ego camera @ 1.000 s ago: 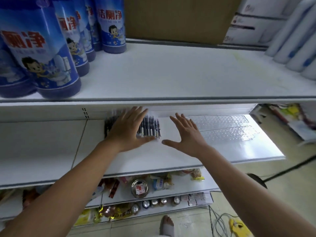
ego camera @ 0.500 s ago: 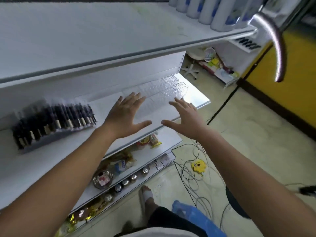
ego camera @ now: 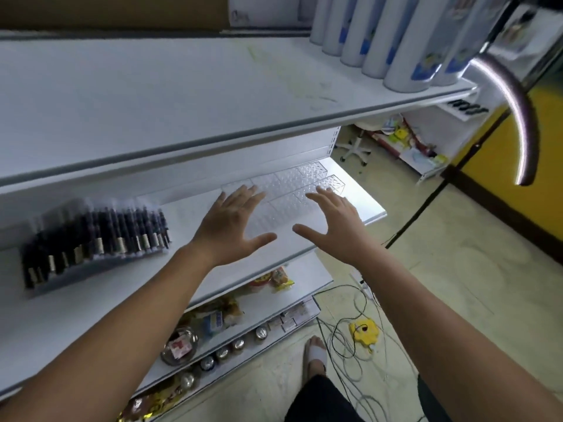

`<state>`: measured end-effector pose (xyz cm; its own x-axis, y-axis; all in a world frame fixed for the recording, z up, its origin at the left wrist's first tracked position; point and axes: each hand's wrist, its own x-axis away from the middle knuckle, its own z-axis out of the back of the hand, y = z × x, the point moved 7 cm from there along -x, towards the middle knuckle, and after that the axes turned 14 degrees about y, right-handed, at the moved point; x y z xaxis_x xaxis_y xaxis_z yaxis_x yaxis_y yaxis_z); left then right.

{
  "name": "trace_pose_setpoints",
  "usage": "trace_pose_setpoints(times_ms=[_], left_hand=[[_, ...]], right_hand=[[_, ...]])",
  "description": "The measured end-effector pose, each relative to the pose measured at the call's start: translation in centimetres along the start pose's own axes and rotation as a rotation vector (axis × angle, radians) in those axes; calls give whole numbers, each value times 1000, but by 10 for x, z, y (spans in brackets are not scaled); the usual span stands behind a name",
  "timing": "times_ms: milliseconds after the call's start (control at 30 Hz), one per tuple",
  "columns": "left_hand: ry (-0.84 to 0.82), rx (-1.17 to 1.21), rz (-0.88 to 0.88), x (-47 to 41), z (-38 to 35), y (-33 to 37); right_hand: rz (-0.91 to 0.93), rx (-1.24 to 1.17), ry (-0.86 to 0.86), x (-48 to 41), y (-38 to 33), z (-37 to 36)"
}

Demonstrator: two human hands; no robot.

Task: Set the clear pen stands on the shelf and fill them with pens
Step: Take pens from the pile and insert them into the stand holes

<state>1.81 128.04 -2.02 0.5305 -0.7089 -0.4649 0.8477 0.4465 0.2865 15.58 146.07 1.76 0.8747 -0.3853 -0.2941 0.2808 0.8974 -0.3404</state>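
Observation:
Two empty clear pen stands (ego camera: 292,190) lie side by side on the white middle shelf (ego camera: 189,278), near its right end. My left hand (ego camera: 231,222) hovers over their left part with fingers spread and nothing in it. My right hand (ego camera: 332,222) is held the same way over their right part, holding nothing. A clear pen stand full of dark pens (ego camera: 94,239) sits on the same shelf to the left, well apart from both hands.
The upper shelf (ego camera: 152,95) overhangs the work area, with white and blue bottles (ego camera: 405,41) at its right end. Snacks and cans fill the lower shelves (ego camera: 213,327). Cables and a yellow plug (ego camera: 364,330) lie on the floor by my foot.
The view has swung right, so the full pen stand now lies far left. My left hand left it and both hands moved over the empty stands.

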Motion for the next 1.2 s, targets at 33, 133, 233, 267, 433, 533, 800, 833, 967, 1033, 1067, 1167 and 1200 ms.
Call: trace_pose_setpoints(times_ms=[33,133,233,267,433,533,800,833,967,1033,1067,1167,1200], left_hand=[[8,-10,12,-2,-1,-3],[26,-40,51,-11,-9,-9],[46,-80,137,-24,-17,-18],[51,-90,177,-30,-18,-21],[41,-166,306,-49,-25,-20],[30,-186,370,-47,-24,-20],[26,-153,441,-8,-13,-24],[26,-142,439,-2,-12,-25],[19,-98,417,10,-9,-29],[33,-89,398,11,-7,-32],[40,-86,388,10,-6,-34],[85,-84,352,5,-2,-40],[100,-92,330,1,0,-42]], right_hand=[[19,-18,-1,-10,0,-3],[106,-63,1,-42,5,-8],[220,-81,-36,-78,12,-15],[256,-91,-55,-89,13,-18],[406,-129,-101,-129,21,-31],[458,-129,-127,-136,25,-35],[409,-133,-139,-126,24,-43],[397,-127,-128,-123,22,-44],[363,-113,-107,-109,11,-47],[373,-104,-98,-106,5,-50],[380,-100,-91,-105,3,-51],[415,-93,-63,-106,-2,-55],[436,-84,-51,-109,-5,-56]])
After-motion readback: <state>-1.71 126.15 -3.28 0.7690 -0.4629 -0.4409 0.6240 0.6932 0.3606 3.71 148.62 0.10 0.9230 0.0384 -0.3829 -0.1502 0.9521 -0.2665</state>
